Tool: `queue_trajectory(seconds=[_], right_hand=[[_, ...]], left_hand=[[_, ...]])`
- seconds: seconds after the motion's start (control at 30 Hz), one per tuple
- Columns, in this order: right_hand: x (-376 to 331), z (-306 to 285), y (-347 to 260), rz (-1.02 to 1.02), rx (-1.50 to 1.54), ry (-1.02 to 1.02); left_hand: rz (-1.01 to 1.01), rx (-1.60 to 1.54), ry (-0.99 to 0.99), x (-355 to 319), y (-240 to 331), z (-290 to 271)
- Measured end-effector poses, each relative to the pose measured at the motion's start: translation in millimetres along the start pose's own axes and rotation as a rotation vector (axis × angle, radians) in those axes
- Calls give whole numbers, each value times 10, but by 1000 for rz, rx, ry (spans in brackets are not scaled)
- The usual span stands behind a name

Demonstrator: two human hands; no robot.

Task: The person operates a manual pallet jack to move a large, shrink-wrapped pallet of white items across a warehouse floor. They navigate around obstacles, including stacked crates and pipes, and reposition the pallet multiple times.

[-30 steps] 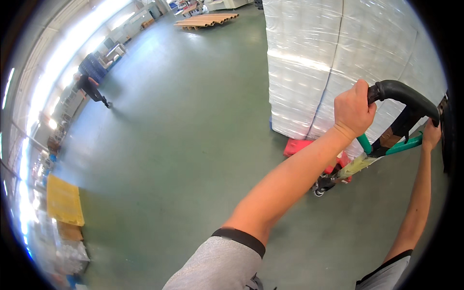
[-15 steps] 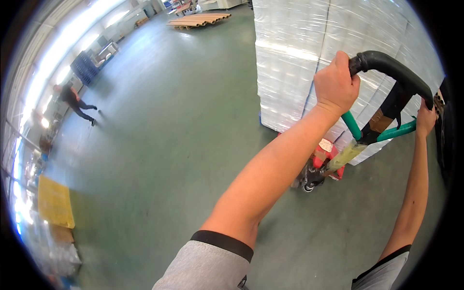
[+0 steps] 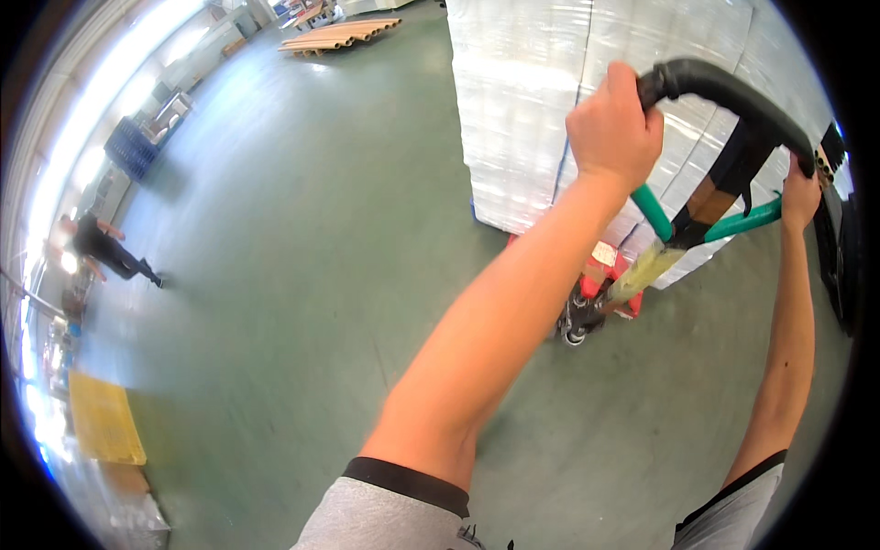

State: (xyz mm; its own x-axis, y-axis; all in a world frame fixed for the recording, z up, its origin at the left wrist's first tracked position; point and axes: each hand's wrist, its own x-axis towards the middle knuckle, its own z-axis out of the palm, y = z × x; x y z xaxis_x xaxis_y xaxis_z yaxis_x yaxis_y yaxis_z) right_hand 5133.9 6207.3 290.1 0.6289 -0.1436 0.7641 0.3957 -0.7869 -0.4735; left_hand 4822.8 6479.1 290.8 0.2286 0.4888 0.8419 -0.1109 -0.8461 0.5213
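Note:
My left hand (image 3: 612,128) is closed around the left end of the black loop handle (image 3: 729,90) of a pallet jack. Lower on the right, my right hand (image 3: 799,194) grips the other end of that handle, its fingers partly hidden. Green bars (image 3: 744,223) brace the handle to a shaft wrapped in yellow and brown tape. At the foot of the shaft are the jack's red body (image 3: 631,298) and small wheels. Just beyond the handle rises a tall stack of white goods (image 3: 518,101) in clear film, its lower part close to the red body.
A person in dark clothes (image 3: 105,247) is at the far left. Long brown tubes (image 3: 344,37) lie at the back, and blue stacked crates (image 3: 131,148) stand by the left wall. A yellow panel (image 3: 105,417) is at the near left; dark objects (image 3: 834,247) edge the right side.
In the picture, the stack, handle and both hands have shifted up and left. The person at the left appears farther left and lower, with a changed stride. Both my hands keep their grip.

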Motion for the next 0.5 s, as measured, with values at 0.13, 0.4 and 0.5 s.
queue_trajectory(seconds=[0.13,0.4,0.5], right_hand=[[-87,-46,107,-178,194,95],[-248,-178,-69,-23,348,-47],[-231,-251,-98,-38,334,-13]], left_hand=[[-45,-62,-48,-14,64,-9],[-103,-82,-205,76,97,-139],[-76,-114,-196,119,142,-128]])
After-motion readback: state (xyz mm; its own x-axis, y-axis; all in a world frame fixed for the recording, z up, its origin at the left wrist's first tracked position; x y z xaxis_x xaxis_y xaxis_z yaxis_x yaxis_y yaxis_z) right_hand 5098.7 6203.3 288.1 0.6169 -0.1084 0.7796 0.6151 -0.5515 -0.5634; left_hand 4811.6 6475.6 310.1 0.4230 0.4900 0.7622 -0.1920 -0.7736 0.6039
